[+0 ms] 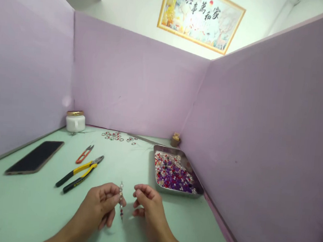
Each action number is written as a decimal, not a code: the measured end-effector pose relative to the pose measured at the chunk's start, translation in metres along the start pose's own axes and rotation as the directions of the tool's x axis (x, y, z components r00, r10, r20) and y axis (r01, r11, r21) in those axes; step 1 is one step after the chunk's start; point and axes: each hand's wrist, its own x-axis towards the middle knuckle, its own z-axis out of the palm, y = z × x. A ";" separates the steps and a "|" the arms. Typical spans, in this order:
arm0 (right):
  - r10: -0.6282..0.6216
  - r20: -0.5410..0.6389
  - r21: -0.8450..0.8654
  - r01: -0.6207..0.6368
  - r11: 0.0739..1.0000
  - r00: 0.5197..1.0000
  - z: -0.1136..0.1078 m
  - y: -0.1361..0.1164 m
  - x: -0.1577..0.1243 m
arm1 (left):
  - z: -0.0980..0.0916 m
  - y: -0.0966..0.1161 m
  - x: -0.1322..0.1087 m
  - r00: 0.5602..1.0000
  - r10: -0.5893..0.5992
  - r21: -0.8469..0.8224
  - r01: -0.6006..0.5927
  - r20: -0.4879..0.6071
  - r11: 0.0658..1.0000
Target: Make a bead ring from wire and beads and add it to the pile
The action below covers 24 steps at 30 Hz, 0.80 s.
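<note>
My left hand [101, 205] pinches a short strand of beads [121, 196] between thumb and fingers. The strand hangs nearly upright, with pale, clear beads at the top and red and dark ones lower down. Just right of it, apart from the strand, is my right hand [150, 204], its thumb and forefinger pressed together and the other fingers curled. Whatever these fingertips hold, if anything, is too fine to see. Beyond the right hand stands a metal tray [178, 192] of loose red, purple, dark and pale beads [174, 173].
Left of my hands lie yellow-and-black pliers [82, 173], orange thread snips [84, 154] and a phone [35, 158]. Farther back are a white jar [75, 123], several small beaded rings [113, 136] and a little brown pot [175, 140]. Purple panels [139, 77] enclose the table.
</note>
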 end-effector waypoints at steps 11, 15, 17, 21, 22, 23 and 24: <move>0.018 0.217 -0.008 -0.016 1.000 0.976 0.006 -0.003 -0.006 | 0.003 0.001 -0.006 0.986 0.158 0.360 -0.169 0.059 0.918; 0.000 0.243 0.010 -0.002 1.000 0.970 0.005 -0.004 -0.007 | 0.001 0.008 -0.009 0.971 0.224 0.428 -0.238 0.084 0.872; -0.018 0.244 0.027 0.012 1.000 0.970 0.004 -0.003 -0.009 | 0.002 0.011 -0.009 0.980 0.189 0.403 -0.200 0.067 0.893; 0.004 0.241 -0.029 0.003 1.000 0.970 0.002 -0.003 -0.011 | 0.006 0.012 -0.009 0.998 0.057 0.262 -0.052 -0.011 0.964; 0.012 0.233 -0.049 -0.001 0.999 0.972 0.002 -0.003 -0.011 | 0.007 0.012 -0.008 0.999 0.026 0.229 -0.020 -0.026 0.973; 0.017 0.226 -0.064 -0.002 0.998 0.974 0.002 -0.004 -0.011 | 0.008 0.012 -0.008 0.999 0.000 0.202 0.007 -0.036 0.979; 0.016 0.223 -0.074 0.000 0.997 0.975 0.002 -0.004 -0.012 | 0.009 0.012 -0.008 0.999 -0.016 0.181 0.023 -0.042 0.983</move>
